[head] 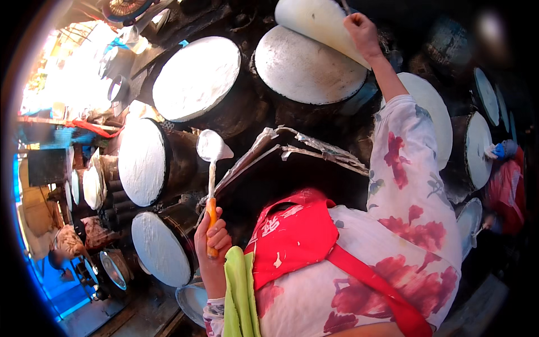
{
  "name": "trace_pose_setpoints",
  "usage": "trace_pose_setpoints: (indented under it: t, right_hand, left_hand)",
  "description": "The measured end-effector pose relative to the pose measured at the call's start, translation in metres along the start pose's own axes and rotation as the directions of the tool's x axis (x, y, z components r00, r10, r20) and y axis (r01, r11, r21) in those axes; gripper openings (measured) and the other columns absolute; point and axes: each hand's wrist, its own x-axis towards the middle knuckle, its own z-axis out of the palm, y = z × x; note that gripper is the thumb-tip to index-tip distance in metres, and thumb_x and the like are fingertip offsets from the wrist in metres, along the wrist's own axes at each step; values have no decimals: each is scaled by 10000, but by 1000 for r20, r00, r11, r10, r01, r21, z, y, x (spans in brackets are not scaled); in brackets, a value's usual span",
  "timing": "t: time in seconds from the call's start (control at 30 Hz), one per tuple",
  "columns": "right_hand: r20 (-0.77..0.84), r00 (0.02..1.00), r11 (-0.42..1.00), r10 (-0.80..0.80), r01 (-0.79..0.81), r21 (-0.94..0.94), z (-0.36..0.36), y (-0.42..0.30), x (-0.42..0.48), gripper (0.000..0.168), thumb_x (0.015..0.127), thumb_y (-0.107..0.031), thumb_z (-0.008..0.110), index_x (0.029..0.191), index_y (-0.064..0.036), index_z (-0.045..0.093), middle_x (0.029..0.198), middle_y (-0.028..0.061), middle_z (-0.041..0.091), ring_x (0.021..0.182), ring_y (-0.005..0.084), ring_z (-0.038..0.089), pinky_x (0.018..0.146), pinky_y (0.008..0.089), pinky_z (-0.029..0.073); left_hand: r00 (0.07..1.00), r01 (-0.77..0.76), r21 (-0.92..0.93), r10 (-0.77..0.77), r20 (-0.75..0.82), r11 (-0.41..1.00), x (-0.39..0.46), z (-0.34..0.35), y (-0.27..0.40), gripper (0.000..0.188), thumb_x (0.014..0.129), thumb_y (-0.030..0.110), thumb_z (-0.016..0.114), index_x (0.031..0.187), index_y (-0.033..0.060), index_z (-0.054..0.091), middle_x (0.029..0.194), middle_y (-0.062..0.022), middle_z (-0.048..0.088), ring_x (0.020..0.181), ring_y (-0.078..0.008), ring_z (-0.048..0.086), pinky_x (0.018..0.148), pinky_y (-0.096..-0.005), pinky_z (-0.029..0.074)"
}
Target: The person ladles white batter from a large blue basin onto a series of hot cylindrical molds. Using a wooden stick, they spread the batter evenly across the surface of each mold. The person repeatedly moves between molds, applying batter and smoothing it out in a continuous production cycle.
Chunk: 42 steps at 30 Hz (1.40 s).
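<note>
My left hand (213, 236) grips the orange handle of a ladle (212, 147), held upright, its bowl coated with white batter. Farther up, my right hand (363, 36) is closed at the edge of a thin white sheet (313, 19). A thin dark stick (345, 6) sticks out past its fingers. The sheet is partly raised, and below it lies a round, pale, brown-stained cooking surface (309, 67) on a dark drum. Left of this sits another round surface (198, 78) covered in wet-looking white.
More white-topped round surfaces stand at left (142, 162), lower left (160, 248) and right (478, 149). A ragged layered edge (324, 151) borders the dark space before my red apron (294, 240). A person (69, 242) bends at far left; a blue-gloved hand (500, 151) shows at right.
</note>
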Motion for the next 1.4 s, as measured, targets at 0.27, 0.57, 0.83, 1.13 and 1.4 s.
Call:
trace_pose_setpoints:
  t: [0.27,0.57,0.83,1.13,1.4]
  right_hand:
    - [-491,648,624,-582,-31,-781,-164,-120,-3,148,850,-169,562,815,-27,578,694,30,544,737,196,563,648,329,453]
    - [-874,486,960,3,245,139,-391,-248,-196,210,828,-131,609,949,34,563,853,78,597,789,176,591,698,319,485]
    - [-933,-354,978,68,-163,133,-447,-314,-518,380,784,-86,585,1127,34,472,1040,169,583,845,286,633,672,404,534]
    - [-792,-584,828,178,-346,442,-360,-220,-754,173,832,-187,533,792,-20,521,596,63,533,385,121,437,308,254,278]
    - [-768,-517,827,378,-185,531,-278,-203,-678,75,819,-99,525,795,-31,502,684,91,592,424,109,454,310,230,309]
  left_hand:
    - [996,92,50,-92,-3,995,5,1,17,348,989,282,350,1131,-12,469,577,18,397,371,-48,360,355,-196,282]
    - [964,253,202,-265,35,946,17,5,39,367,987,257,373,1136,-70,450,588,11,391,398,-45,350,370,-183,299]
    - [929,362,239,-371,-10,901,22,12,45,360,982,246,395,1111,-87,441,605,11,376,409,-35,327,364,-177,282]
    - [915,389,306,-403,-21,869,32,7,54,371,991,252,364,1113,-94,420,598,10,347,399,-40,301,368,-184,258]
    - [887,428,331,-462,25,841,26,8,41,369,993,249,359,1120,-93,417,579,19,318,415,-37,304,384,-184,267]
